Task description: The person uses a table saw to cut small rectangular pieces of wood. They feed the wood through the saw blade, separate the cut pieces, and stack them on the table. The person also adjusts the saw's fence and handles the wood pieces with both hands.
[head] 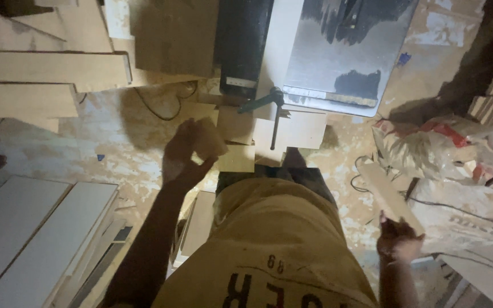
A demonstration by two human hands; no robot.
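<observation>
Left hand (186, 155) and right hand (397, 239) clenched

A single head-worn camera looks almost straight down the person's own front at the dusty floor (126, 148). Shirt and arms fill the lower frame, close to the lens. The saw tabletop (343, 57) lies at the top edge, farther off; stacked boards (41, 63) sit upper left

The person wears a mustard-yellow T-shirt (269, 239) with dark printed lettering, dark trousers (309, 174) beneath; both forearms bare, no gloves.
</observation>
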